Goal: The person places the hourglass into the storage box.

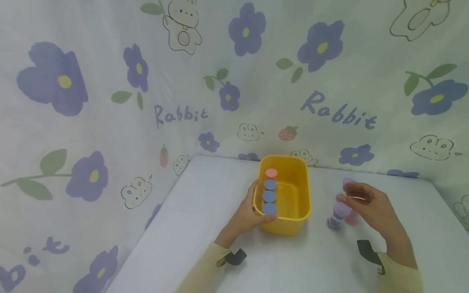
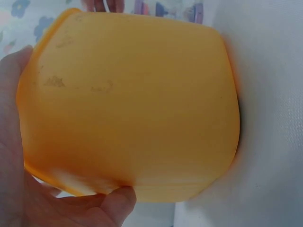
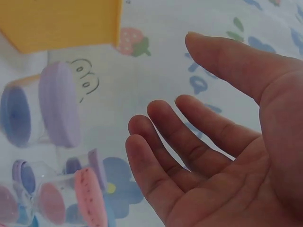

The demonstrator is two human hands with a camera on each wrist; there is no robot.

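Observation:
A yellow plastic bin (image 1: 283,226) stands on the table, gripped by my left hand (image 1: 246,211) at its near left corner, thumb along the front rim. In the left wrist view, fingers (image 2: 120,201) bend against the wall of the bin (image 2: 137,104). Inside, a pink round cap (image 1: 271,173) and three blue ones (image 1: 269,196) line the left side. My right hand (image 1: 371,202) is spread beside several sand timers. Closest are a purple-capped sand timer (image 1: 341,210) and a pink one (image 1: 352,218). The right wrist view has the palm (image 3: 222,189) apart from the purple-capped timer (image 3: 59,104).
A white table (image 1: 176,211) carries everything. Behind it and on the left hangs a pale sheet (image 1: 271,81) printed with flowers, rabbits and strawberries. Dark straps (image 1: 369,251) circle both wrists over beige sleeves (image 1: 399,276).

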